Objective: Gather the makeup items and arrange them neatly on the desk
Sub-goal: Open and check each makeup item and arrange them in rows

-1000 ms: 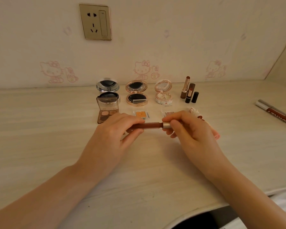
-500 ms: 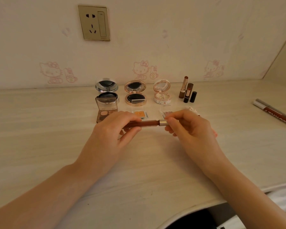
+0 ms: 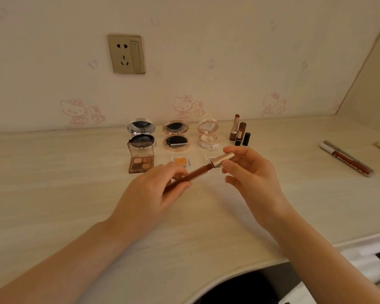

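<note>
Head view, item in hand: left hand (image 3: 149,194), fingers and thumb pinched round the brown barrel of a lip gloss tube (image 3: 193,174), which is held slanting above the counter (image 3: 53,176). Right hand (image 3: 257,178), thumb and forefinger closed on the gold cap (image 3: 223,160) at the tube's upper end, other fingers loosely curled. A narrow neck shows between cap and barrel; whether the cap is seated or loose cannot be told. Beyond the hands, front row: eyeshadow palette (image 3: 140,161), lid up; small orange pan (image 3: 181,161); clear pan (image 3: 209,156), partly hidden behind the cap. Back row, near the wall: silver compact (image 3: 142,133), rose-gold compact (image 3: 176,137), white compact (image 3: 208,134), all open and apart; cluster of lipsticks (image 3: 239,132) standing at the row's right end. Well apart to the right: two long tubes (image 3: 347,159) lying side by side, not yet gathered. Wall socket (image 3: 126,54) above. Step judged: closing or checking the tube before placing it; the arrangement is partly done. Next move calls for the cap twisted home along the barrel's axis, then the tube laid square at the front row's right end, clear of the upright lipsticks.
</note>
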Tool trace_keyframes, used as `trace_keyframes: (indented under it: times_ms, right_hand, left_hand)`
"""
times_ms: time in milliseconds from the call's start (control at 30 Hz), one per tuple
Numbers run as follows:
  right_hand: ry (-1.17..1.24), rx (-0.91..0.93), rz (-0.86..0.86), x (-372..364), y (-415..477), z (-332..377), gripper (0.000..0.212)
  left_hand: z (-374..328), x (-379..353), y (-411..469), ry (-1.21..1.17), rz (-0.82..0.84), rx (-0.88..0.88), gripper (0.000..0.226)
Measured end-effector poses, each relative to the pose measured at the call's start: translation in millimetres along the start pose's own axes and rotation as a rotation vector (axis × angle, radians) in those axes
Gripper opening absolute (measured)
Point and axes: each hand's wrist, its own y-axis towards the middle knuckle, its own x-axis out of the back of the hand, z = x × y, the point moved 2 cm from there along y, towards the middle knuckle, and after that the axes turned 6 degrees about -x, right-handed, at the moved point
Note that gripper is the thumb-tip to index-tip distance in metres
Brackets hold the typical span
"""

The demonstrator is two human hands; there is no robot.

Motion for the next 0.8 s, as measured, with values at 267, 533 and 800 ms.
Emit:
trace_keyframes:
  times_ms: [267,533,800]
  right_hand:
    - [0.103,-0.04,0.019,24.7,5.8,19.8,0.024]
    - [0.002,-0.066,-0.063,64.8,16.7,35.8,0.026]
    - [-0.141,-0.107,-0.108,108.0,38.0,42.6,0.024]
  left_hand:
    - [-17.5,0.5,15.9,-0.026,0.082,-0.084,0.02]
    - [-46.7,-27.6,41.0,-0.019,0.232,-0.129,0.022]
    - [-80.9,-68.8,60.4,-0.057,0.406,-0.158,0.031]
